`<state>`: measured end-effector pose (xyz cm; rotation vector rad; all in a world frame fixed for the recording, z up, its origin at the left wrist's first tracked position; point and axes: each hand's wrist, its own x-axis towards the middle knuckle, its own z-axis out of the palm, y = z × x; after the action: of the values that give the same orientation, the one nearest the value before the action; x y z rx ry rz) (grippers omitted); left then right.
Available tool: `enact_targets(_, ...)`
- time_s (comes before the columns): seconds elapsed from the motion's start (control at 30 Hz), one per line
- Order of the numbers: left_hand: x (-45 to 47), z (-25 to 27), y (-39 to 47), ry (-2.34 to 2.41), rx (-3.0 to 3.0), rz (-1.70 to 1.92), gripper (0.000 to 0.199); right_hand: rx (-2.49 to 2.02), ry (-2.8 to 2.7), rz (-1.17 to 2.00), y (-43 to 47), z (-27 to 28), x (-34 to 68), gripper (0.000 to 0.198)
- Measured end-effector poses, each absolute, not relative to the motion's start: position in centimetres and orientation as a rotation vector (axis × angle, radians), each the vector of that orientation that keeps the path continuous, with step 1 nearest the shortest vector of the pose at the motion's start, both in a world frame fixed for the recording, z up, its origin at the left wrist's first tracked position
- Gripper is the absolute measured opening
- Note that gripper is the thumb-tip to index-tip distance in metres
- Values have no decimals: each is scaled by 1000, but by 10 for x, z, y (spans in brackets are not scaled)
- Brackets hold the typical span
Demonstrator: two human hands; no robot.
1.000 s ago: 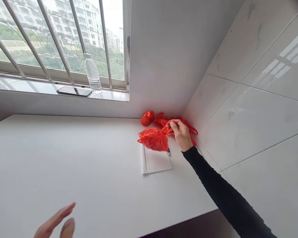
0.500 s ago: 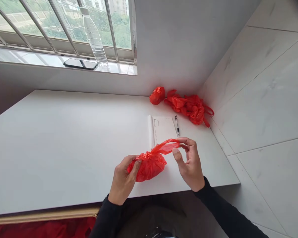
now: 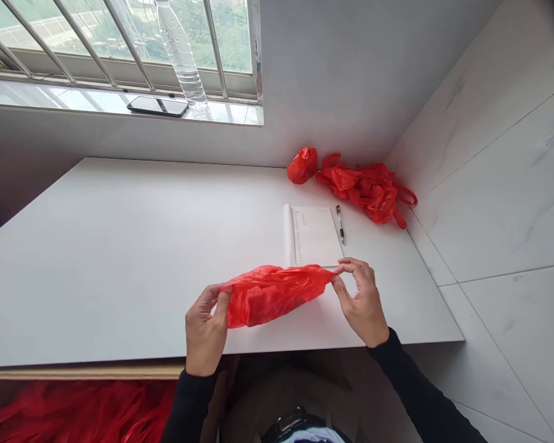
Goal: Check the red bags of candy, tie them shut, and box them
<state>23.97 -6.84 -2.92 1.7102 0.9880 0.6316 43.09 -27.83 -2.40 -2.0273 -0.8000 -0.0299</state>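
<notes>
A thin red plastic bag [image 3: 272, 298] is stretched sideways between my two hands, just over the front part of the white table. My left hand [image 3: 207, 329] pinches its left end between thumb and fingers. At the other end, my right hand [image 3: 361, 300] grips a gathered corner of the bag with thumb and index finger. Folds of red film cover the middle, and I cannot make out what is inside. Behind the bag lies a notepad [image 3: 317, 237] with small writing, its cover rolled back on the left. A pen [image 3: 340, 224] rests beside the pad.
A knotted red bag [image 3: 303, 165] and a crumpled heap of red bags [image 3: 367, 187] sit at the table's [image 3: 143, 258] back right, near the walls. Below the front edge, more red bags [image 3: 87, 409] fill an open space. A phone [image 3: 157, 106] and water bottle [image 3: 182, 55] occupy the windowsill.
The bag was bunched up with a loop pulled out to the right; now it is spread wide. My left hand has moved left, and my right hand has closed on the bag's corner.
</notes>
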Motion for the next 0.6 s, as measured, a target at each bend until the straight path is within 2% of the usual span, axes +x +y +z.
enact_targets(0.1, 233, -31, -71, 951, 1723, 709, 39, -1999, -756, 140, -286, -26, 429, 14)
enact_targets(0.23, 243, -23, -90, 727, 2119, 801, 54, -1943, -823, 287, -280, -26, 414, 47)
enact_targets(0.27, 248, -22, -93, 700, 2216, 798, 57, -1950, -851, 300, -277, -25, 411, 47)
enact_targets(0.33, 256, -23, -93, 664, 2353, 784, 58, -1962, -910, 318, -272, -22, 410, 30)
enact_targets(0.4, 262, -26, -87, 649, 2425, 772, 39, -1961, -944, 298, -271, -20, 412, 17)
enact_targets(0.47, 263, -29, -78, 684, 2416, 743, 18, -1957, -900, 230, -275, -19, 418, 17)
enact_targets(0.6, 254, -24, -67, 906, 2217, 730, 23, -1889, -695, 224, -292, -22, 433, 19)
